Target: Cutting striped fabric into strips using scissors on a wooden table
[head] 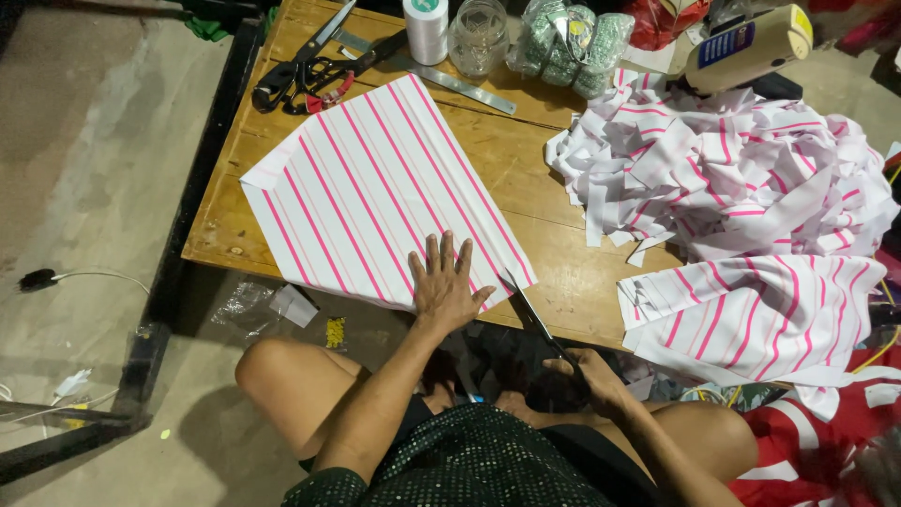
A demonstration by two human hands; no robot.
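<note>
My left hand [444,284] lies flat, fingers spread, on the near corner of a folded white cloth with pink stripes [375,188] that rests on a low wooden table [526,160]. My right hand [591,376] grips the handles of black scissors [533,317], below the table's near edge. The blades point up toward the cloth's right corner and touch its edge.
A heap of cut striped strips [732,160] and a folded striped stack [751,314] lie at the right. At the table's far edge are other scissors [305,66], a metal ruler [450,75], a thread spool [426,28], a glass jar [479,36] and a cutting machine [746,47].
</note>
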